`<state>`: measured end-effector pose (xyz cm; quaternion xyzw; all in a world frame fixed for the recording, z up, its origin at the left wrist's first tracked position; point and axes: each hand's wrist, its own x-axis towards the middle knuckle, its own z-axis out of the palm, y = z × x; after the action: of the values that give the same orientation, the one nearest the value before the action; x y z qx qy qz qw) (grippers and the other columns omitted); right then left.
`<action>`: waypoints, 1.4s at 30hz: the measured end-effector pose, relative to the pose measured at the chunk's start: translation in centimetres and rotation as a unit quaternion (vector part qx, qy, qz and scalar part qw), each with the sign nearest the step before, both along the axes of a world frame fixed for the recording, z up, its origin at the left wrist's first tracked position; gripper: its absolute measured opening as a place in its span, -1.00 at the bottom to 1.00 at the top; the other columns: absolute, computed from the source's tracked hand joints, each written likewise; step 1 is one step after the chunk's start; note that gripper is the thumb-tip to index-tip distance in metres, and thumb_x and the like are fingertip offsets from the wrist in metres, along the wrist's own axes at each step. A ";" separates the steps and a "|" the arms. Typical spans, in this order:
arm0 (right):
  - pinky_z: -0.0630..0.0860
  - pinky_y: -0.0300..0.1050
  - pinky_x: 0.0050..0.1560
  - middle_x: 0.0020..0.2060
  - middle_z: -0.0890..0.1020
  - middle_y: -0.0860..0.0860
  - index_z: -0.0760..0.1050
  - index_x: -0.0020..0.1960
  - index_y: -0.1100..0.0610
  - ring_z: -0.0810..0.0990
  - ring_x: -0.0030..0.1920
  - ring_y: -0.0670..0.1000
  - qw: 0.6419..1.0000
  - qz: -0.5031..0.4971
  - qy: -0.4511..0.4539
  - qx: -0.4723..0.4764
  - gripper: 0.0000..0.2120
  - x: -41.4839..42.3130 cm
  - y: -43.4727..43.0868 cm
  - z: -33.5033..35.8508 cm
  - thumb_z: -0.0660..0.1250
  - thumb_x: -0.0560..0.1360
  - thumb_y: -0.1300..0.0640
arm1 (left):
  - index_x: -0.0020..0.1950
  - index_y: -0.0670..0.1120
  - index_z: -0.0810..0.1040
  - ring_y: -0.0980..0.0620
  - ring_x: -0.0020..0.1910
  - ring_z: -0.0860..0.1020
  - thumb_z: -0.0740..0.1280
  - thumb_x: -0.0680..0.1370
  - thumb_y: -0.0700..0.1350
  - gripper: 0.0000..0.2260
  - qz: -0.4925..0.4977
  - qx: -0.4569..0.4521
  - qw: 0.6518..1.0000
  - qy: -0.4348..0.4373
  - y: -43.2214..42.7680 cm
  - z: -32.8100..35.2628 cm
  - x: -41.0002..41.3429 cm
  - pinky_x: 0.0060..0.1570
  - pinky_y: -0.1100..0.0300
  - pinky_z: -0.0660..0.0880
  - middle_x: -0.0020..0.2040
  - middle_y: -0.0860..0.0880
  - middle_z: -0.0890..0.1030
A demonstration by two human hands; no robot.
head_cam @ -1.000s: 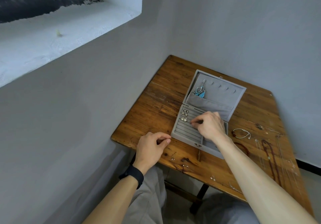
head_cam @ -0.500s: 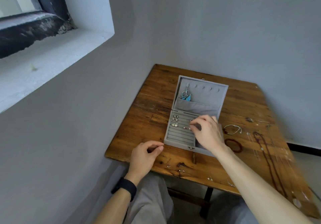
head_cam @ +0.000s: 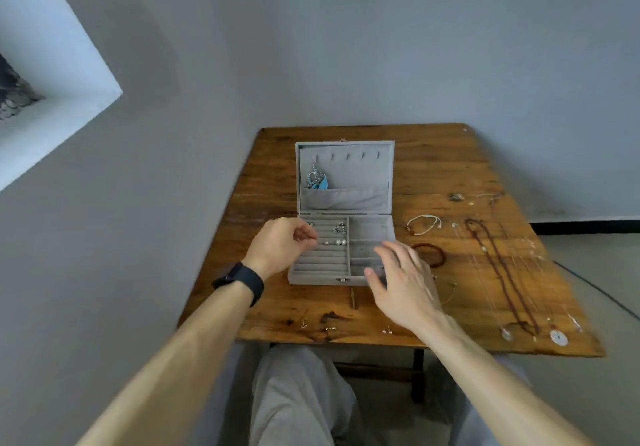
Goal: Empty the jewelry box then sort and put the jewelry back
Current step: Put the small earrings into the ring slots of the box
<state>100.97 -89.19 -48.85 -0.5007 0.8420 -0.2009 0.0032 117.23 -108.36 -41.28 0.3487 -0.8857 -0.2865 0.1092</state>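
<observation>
Grey jewelry box [head_cam: 313, 278] holds few earrings [head_cam: 339, 242]; our left hand [head_cam: 280, 246] curls, contents unclear, our right hand [head_cam: 403, 284] spreads open; necklaces [head_cam: 498, 267] wait on the table [head_cam: 433, 168].

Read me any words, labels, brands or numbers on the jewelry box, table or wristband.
None readable. The jewelry box is plain grey, the wristband plain black, the table unmarked wood; the round pendant is too small to show any inscription.
</observation>
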 end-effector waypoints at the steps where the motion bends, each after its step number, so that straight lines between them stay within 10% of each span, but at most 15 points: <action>1: 0.29 0.05 0.43 0.48 0.37 -0.01 0.38 0.45 0.03 0.26 0.50 0.00 1.000 0.000 0.002 -0.001 -0.52 0.0 0.1 -0.2 0.13 0.62 -0.19 | -0.01 0.10 0.65 0.23 -0.06 0.58 0.47 0.54 -0.02 -0.94 -0.007 -0.013 1.000 -0.021 -0.4 0.3 -0.7 -0.08 0.30 0.53 -0.09 0.16 0.65; 8: 0.30 0.10 0.41 0.45 0.42 0.03 0.46 0.38 0.02 0.23 0.53 0.03 1.000 0.011 0.017 -0.015 -0.47 -0.1 0.7 -0.9 -0.02 0.63 -0.24 | -0.02 0.08 0.71 0.24 -0.16 0.56 0.49 0.51 0.00 -0.93 -0.043 -0.063 0.992 -0.100 -2.2 0.2 -3.3 -0.23 0.35 0.46 -0.11 0.13 0.65; 13: 0.30 0.08 0.42 0.44 0.43 0.02 0.46 0.38 0.03 0.23 0.54 0.02 1.000 0.015 0.011 -0.015 -0.45 -0.4 0.8 -1.1 -0.04 0.63 -0.26 | -0.10 0.16 0.71 0.12 -0.01 0.57 0.50 0.47 0.09 -0.95 -0.050 -0.093 0.982 -0.154 -3.2 -1.3 -3.8 0.03 0.06 0.61 0.03 0.06 0.65; 31: 0.34 0.09 0.44 0.38 0.50 -0.03 0.45 0.39 0.03 0.25 0.53 0.00 0.999 0.017 -0.006 -0.030 -0.47 -0.7 0.7 -1.7 0.02 0.63 -0.27 | -0.02 0.11 0.71 0.14 -0.02 0.59 0.53 0.48 -0.03 -0.89 -0.040 -0.050 0.993 -0.097 -2.7 -2.7 -4.1 0.03 0.15 0.58 -0.04 0.10 0.68; 42: 0.31 0.06 0.44 0.39 0.50 -0.02 0.46 0.39 0.04 0.25 0.53 0.00 0.999 0.013 -0.005 -0.040 -0.42 -0.5 0.6 -1.9 -0.04 0.62 -0.28 | -0.02 0.06 0.74 0.03 0.11 0.52 0.47 0.52 0.02 -0.91 -0.044 -0.190 0.978 -0.074 -1.1 -2.5 -3.3 -0.05 0.10 0.53 0.05 0.04 0.61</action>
<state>100.47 -88.55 -50.75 -0.5103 0.8268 -0.2363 -0.0101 113.89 -109.44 -43.82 0.3025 -0.9441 -0.0903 0.0947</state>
